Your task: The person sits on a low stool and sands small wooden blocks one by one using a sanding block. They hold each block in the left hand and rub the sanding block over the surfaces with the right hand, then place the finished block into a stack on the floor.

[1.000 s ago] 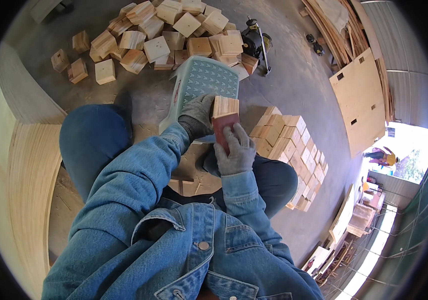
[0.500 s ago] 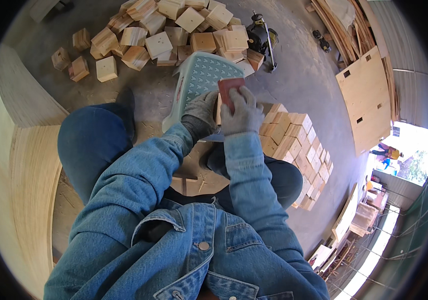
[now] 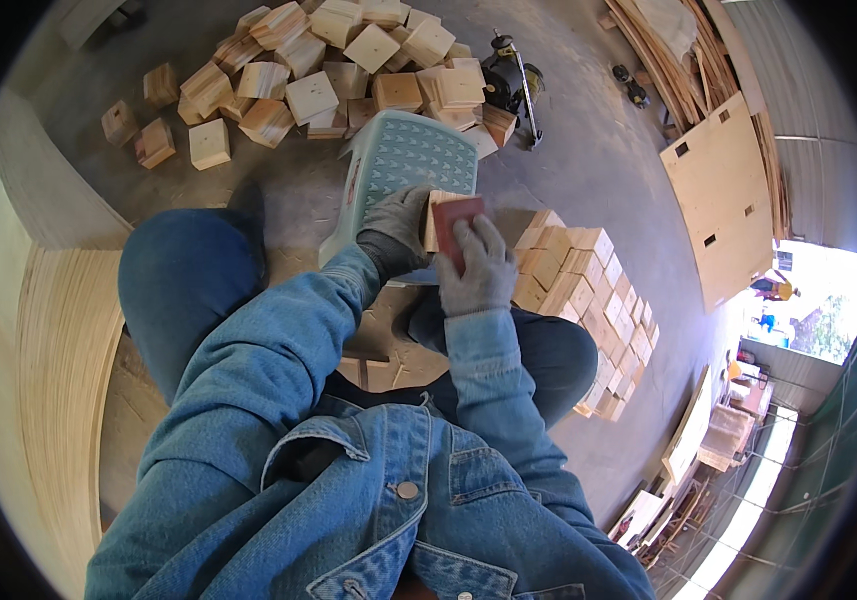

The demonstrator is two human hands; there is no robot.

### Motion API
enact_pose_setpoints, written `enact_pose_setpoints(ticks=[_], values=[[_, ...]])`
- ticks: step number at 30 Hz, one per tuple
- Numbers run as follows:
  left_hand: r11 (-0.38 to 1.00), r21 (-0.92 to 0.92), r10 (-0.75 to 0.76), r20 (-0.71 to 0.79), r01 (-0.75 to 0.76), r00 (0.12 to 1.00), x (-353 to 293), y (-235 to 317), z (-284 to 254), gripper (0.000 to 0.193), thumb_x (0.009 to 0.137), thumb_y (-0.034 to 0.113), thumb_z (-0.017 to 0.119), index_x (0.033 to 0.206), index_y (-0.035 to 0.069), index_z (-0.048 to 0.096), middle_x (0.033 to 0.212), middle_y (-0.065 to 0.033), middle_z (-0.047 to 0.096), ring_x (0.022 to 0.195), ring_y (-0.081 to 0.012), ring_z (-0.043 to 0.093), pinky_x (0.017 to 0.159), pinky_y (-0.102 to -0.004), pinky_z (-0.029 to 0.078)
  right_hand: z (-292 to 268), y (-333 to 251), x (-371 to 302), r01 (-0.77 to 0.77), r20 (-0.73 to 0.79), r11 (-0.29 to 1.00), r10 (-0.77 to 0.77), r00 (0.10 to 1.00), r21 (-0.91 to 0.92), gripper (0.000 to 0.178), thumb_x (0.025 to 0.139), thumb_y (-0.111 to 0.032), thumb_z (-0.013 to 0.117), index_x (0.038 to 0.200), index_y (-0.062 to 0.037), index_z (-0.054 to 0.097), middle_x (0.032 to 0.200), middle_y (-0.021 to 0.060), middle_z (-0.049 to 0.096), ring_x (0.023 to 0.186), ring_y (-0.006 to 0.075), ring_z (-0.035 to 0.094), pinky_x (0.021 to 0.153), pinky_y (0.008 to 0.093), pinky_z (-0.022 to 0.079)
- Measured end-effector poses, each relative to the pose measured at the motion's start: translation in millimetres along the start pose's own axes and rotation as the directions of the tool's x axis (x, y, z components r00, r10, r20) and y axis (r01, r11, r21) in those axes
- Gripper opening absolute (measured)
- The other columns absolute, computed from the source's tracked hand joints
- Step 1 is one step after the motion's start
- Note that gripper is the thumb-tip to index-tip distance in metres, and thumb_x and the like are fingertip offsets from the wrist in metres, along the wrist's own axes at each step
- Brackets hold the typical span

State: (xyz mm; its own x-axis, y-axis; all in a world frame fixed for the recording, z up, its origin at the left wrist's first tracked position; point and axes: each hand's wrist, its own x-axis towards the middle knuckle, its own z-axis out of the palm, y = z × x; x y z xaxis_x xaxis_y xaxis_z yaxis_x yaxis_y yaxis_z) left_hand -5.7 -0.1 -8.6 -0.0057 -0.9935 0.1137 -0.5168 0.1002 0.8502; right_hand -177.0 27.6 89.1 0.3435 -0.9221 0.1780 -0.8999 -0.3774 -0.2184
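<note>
Between my gloved hands a small wooden block [image 3: 432, 207] is held over a pale green plastic stool [image 3: 410, 150]. My left hand [image 3: 398, 225], in a grey glove, is closed round the block's left side. In my right hand [image 3: 480, 270], also gloved, is a reddish-brown sanding block [image 3: 454, 212], its flat face against the right side of the wooden block. The thumb and fingers of that hand press on its back. The sanding block and gloves hide much of the wooden block.
Beyond the stool lies a loose heap of wooden blocks [image 3: 310, 97]. A neat stack of blocks [image 3: 593, 300] stands by my right knee. A black power tool [image 3: 516, 85] is on the floor beside the heap. Plywood panels [image 3: 713, 205] lean at the right, and a large curved wooden piece [image 3: 63, 330] is at my left.
My right hand has drawn the sanding block down toward me along the wooden block, uncovering more of its top. My left hand keeps its hold.
</note>
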Motion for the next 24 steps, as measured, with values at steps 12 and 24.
enact_pose_setpoints(ticks=[12,24], values=[[0.998,0.031,-0.046,0.028,0.045,0.999,1,-2,5,0.093,0.068,0.041,0.093,0.145,0.011,0.052,0.140,-0.0202,0.060,0.133,-0.0384,0.058,0.116,-0.0452,0.045,-35,-4,-67,0.118,0.002,0.979,-0.120,0.993,0.167,0.059,0.073,-0.025,0.090,0.129,-0.0151,0.073,0.143,0.0139,0.063,0.123,0.0389,0.062,0.104,0.0530,0.049],[0.998,-0.002,-0.060,0.016,0.060,0.998,0,-1,5,0.100,0.062,0.041,0.096,0.147,0.010,0.052,0.141,-0.0198,0.060,0.135,-0.0390,0.057,0.117,-0.0459,0.045,-35,8,-72,0.060,-0.035,0.952,-0.052,0.998,0.300,0.061,0.069,-0.019,0.093,0.126,-0.0096,0.072,0.141,0.0173,0.066,0.123,0.0388,0.066,0.105,0.0483,0.053]])
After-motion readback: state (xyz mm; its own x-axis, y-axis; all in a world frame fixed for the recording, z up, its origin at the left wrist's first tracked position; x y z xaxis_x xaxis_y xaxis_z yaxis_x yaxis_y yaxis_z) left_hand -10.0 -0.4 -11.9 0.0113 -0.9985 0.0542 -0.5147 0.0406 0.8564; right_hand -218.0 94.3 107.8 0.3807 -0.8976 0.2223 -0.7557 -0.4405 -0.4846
